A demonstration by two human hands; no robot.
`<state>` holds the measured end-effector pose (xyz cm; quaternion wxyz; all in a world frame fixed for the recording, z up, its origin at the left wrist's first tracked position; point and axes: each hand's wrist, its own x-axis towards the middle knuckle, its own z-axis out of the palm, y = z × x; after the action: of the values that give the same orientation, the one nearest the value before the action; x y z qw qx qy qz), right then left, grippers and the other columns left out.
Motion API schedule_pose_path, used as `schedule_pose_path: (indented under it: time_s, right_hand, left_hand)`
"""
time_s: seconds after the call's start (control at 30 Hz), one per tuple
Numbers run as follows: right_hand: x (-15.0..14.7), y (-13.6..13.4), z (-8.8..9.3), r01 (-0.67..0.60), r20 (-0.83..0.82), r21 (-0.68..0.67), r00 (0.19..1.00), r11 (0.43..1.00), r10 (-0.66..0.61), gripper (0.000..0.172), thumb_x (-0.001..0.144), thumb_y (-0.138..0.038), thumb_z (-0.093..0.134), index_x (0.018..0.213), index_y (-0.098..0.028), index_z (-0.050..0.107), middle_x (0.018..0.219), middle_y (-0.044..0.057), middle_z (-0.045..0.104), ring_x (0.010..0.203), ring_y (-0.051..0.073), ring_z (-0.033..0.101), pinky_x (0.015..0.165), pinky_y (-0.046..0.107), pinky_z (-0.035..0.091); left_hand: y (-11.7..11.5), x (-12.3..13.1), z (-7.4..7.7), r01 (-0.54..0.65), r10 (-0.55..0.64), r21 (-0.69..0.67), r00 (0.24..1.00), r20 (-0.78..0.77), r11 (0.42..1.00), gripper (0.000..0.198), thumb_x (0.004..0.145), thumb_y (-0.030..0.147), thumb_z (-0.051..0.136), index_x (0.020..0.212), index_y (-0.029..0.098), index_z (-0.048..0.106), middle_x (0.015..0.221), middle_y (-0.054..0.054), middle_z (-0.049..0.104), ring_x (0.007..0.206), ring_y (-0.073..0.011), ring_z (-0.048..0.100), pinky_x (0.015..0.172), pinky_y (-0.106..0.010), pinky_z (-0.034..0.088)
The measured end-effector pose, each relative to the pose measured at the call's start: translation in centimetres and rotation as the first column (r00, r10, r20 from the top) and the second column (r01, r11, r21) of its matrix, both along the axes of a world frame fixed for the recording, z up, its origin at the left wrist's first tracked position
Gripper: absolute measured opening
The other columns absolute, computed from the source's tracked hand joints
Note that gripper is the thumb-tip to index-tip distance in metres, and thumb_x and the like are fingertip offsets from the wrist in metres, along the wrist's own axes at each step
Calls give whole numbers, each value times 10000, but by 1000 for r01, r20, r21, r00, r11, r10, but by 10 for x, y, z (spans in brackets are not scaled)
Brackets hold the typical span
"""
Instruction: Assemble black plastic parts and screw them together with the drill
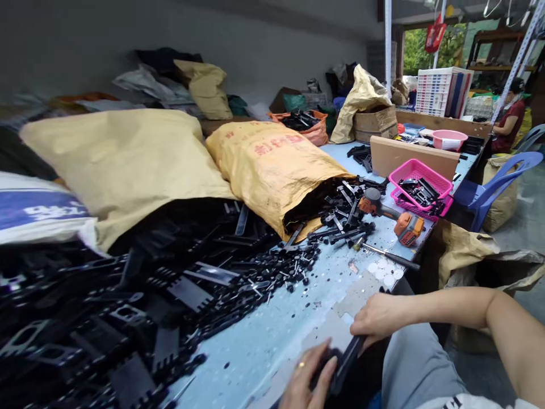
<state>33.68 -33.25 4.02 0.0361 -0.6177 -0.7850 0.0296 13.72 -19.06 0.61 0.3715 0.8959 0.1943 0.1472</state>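
Near the table's front edge, my left hand (307, 378), with a ring on one finger, is closed around the near end of a long black plastic part (348, 362). My right hand (377, 318) grips the far end of the same part, fingers curled over it. The part slants over the table edge above my lap, and its ends are partly hidden by my fingers. Beyond my right hand lie several white discs (385, 270) and a hammer (389, 257).
Black plastic parts (187, 292) with small screws heap on the left, spilling from a tan sack (128, 159) and a yellow sack (272, 165). An orange-black cordless drill (407, 228) and a pink basket (421, 170) stand right. A person (511, 122) sits far right.
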Motion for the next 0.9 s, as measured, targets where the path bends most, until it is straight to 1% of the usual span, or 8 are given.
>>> schedule_pose_path:
  time_s: [0.1, 0.17, 0.2, 0.27, 0.37, 0.47, 0.67, 0.9]
  right_hand:
    - [19, -2, 0, 315, -73, -13, 946, 949, -315, 429, 865, -583, 451, 872, -167, 558, 851, 57, 649, 768, 164, 606, 586, 253, 374]
    - [27, -5, -2, 400, -125, 4, 909, 916, -397, 424, 892, -557, 420, 910, -153, 549, 900, 79, 641, 812, 173, 603, 639, 256, 390]
    - [28, -6, -4, 365, -140, -6, 922, 931, -362, 404, 907, -532, 410, 930, -151, 545, 914, 83, 637, 826, 171, 600, 660, 256, 394]
    - [26, -8, -10, 196, -148, -65, 968, 978, -204, 358, 923, -489, 412, 956, -158, 545, 910, 78, 632, 826, 162, 594, 677, 248, 395]
    - [17, -8, -21, 36, -133, -149, 989, 988, -56, 349, 917, -486, 427, 946, -162, 553, 873, 73, 626, 790, 159, 588, 668, 245, 389]
    - [10, -7, -29, 33, -106, -164, 993, 986, -51, 341, 914, -469, 443, 940, -148, 556, 874, 82, 615, 796, 170, 579, 682, 256, 386]
    - [-2, 3, -37, -15, -126, -180, 992, 984, -8, 298, 917, -426, 462, 971, -151, 562, 904, 82, 584, 853, 172, 556, 691, 250, 382]
    - [-14, 12, -38, 21, -35, -194, 999, 981, -28, 342, 935, -460, 403, 971, -166, 574, 909, 76, 592, 771, 161, 574, 602, 246, 333]
  left_hand:
    - [23, -3, -15, 44, -51, 268, 999, 17, 962, 359, 759, 521, 537, 1076, 373, 618, 1012, 0, 690, 945, -281, 644, 819, -464, 549]
    - [30, -6, -23, 117, -109, 343, 993, -42, 932, 329, 818, 465, 473, 1073, 313, 617, 947, -25, 692, 874, -256, 655, 768, -418, 556]
    - [31, -8, -26, 130, -113, 375, 991, -69, 918, 327, 847, 427, 430, 1061, 271, 620, 922, -46, 689, 853, -248, 654, 760, -400, 551]
    - [26, -12, -28, 115, -72, 434, 991, -115, 894, 337, 878, 363, 368, 1031, 203, 622, 895, -85, 676, 842, -246, 644, 765, -388, 532]
    - [15, -13, -25, 74, 16, 454, 981, -192, 888, 315, 888, 315, 352, 1018, 176, 603, 904, -102, 655, 869, -246, 621, 779, -384, 507]
    - [5, -11, -19, 45, 61, 405, 967, -246, 913, 303, 898, 308, 359, 1063, 169, 572, 968, -105, 629, 938, -243, 586, 836, -381, 474]
    - [-6, -2, -11, 65, 12, 282, 965, -263, 957, 317, 916, 289, 336, 1140, 183, 533, 1019, -98, 593, 962, -212, 547, 883, -364, 426]
    - [-12, -3, -9, 24, 52, 272, 962, -268, 962, 425, 838, 526, 463, 1098, 198, 536, 1000, -89, 572, 953, -239, 526, 856, -383, 411]
